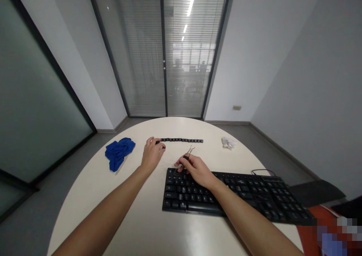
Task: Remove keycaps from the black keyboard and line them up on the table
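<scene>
My left hand (152, 153) is at the left end of a row of black keycaps (181, 140) on the table. Its fingers are bent around a small black keycap (157, 142), partly hidden by them. In my right hand (198, 169), closed over the upper left of a black keyboard (195, 206), is a wire keycap puller (190, 150) with a dark handle; its two wire prongs point away from me. Several keys in the keyboard's top rows are hidden under that hand.
A crumpled blue cloth (118, 152) lies at the table's left, and a crumpled white tissue (228, 143) at the right. The keyboard's cable (263, 170) loops behind it. The round pale table (141, 226) curves away toward a glass partition. A red surface (308, 241) shows at lower right.
</scene>
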